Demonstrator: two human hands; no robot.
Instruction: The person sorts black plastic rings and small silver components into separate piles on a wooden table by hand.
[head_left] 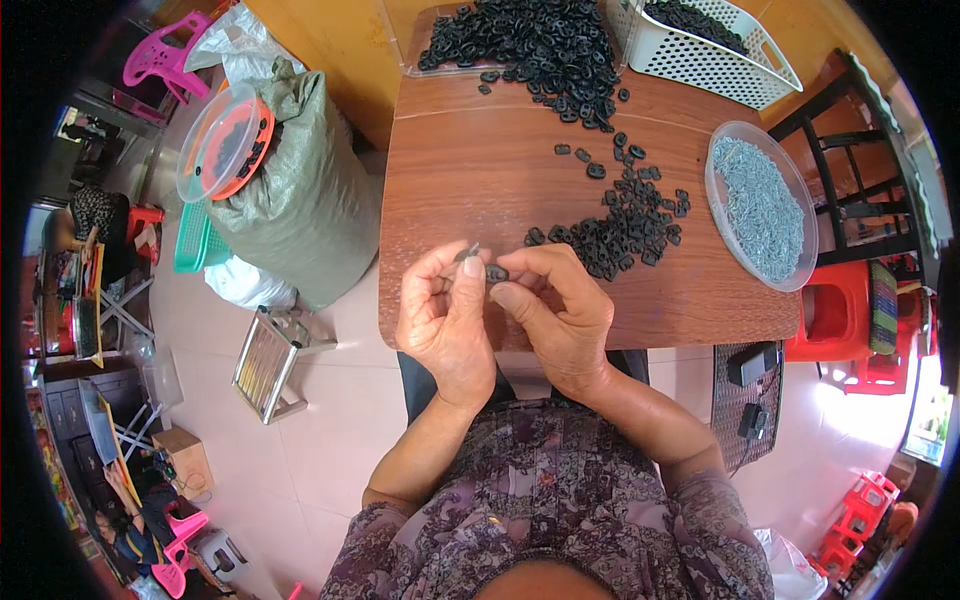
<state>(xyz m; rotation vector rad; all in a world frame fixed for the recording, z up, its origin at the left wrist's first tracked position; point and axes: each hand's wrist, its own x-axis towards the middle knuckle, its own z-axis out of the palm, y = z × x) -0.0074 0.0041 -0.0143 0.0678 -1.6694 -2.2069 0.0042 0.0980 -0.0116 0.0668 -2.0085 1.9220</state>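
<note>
My two hands meet over the near edge of a brown wooden table (pixel 455 170). Pinched by the fingers of my right hand (pixel 562 325) is a small black plastic piece (pixel 496 272) with rounded ends. My left hand (pixel 448 325) is closed against it, thumb up; a small greyish tip shows by its fingertips, too small to name. Just beyond my right hand lies a loose spread of similar black pieces (pixel 630 225). A larger heap of them (pixel 530 45) covers the far side of the table.
On the right stands a round clear tub (pixel 812 255) of small silvery metal parts. A white perforated basket (pixel 690 78) holds more black pieces. Left of the table are a bulging sack (pixel 300 200) with an orange bowl (pixel 262 150) on top and a metal stool (pixel 270 365).
</note>
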